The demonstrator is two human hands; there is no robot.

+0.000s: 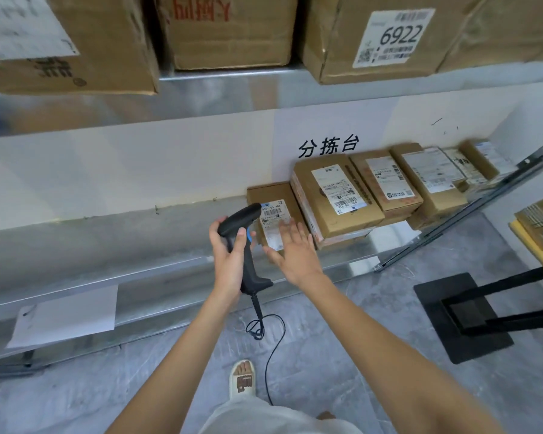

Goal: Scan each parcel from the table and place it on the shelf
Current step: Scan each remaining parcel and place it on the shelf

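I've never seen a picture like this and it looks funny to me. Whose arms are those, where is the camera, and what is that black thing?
The camera sits on a person's head and looks down, so you see their own two arms reaching out and even a foot in a sandal on the floor. The left hand grips a black barcode scanner, a tool that reads the striped labels on parcels; its cable dangles to the floor. The right hand is open, its fingers spread over a small brown parcel lying flat on the metal shelf. More brown parcels are lined up to its right. Big cardboard boxes sit on the shelf above.
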